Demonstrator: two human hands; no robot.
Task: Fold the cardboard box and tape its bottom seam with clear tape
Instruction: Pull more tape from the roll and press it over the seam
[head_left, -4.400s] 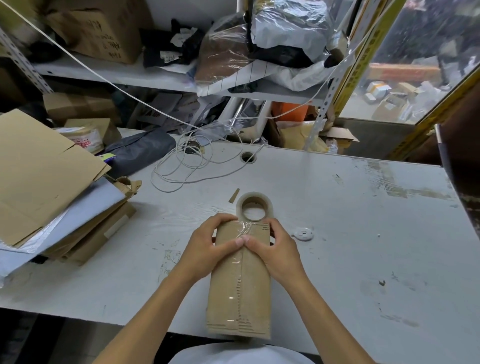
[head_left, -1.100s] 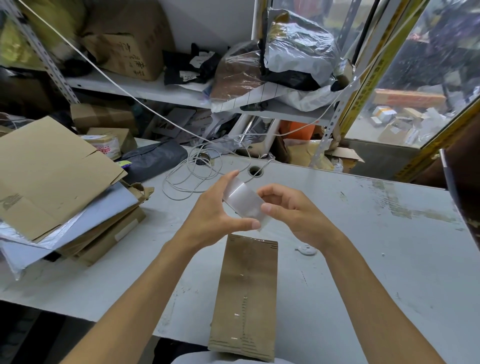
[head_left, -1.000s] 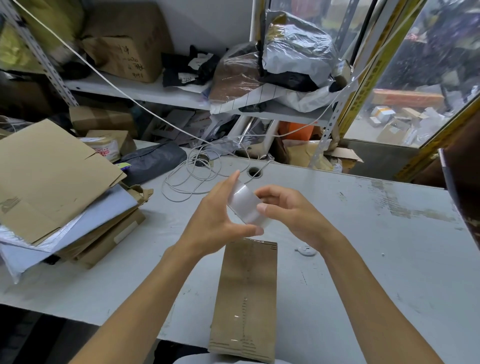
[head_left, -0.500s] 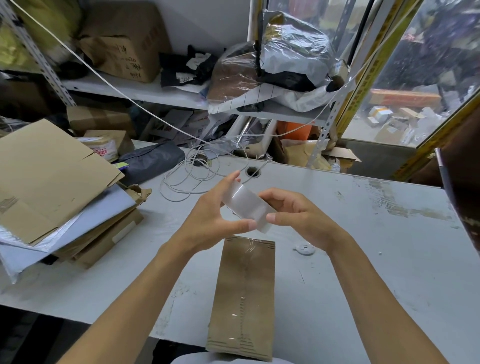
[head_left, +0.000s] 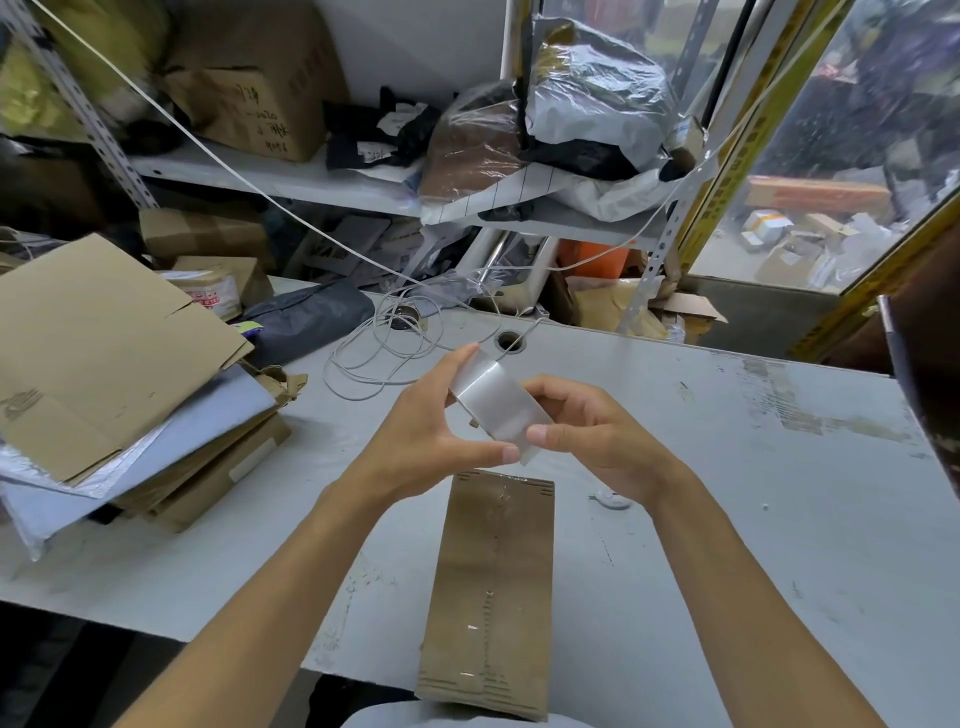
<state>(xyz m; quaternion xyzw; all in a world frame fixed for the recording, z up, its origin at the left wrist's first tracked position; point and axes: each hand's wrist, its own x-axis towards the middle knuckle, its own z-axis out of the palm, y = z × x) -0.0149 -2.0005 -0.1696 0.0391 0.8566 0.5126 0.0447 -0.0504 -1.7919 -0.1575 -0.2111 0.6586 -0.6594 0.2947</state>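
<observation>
A narrow brown cardboard box (head_left: 491, 587) lies on the grey table (head_left: 753, 519), its near end over the front edge. Clear tape runs shiny along its middle seam. Above its far end I hold a roll of clear tape (head_left: 493, 402) in the air. My left hand (head_left: 431, 431) grips the roll from the left, thumb and fingers around it. My right hand (head_left: 587, 431) holds its right side, thumb on the lower edge of the tape. Neither hand touches the box.
A stack of flat cardboard sheets and grey mailers (head_left: 114, 374) fills the left of the table. A coiled white cable (head_left: 384, 343) lies beyond my hands near a table hole (head_left: 511, 340). A small white disc (head_left: 613, 499) sits right of the box. Cluttered shelves stand behind.
Earlier both hands pressed on the box's far end with the roll lying on the table. The roll is now lifted in both hands, and it has turned slightly over the last second.
</observation>
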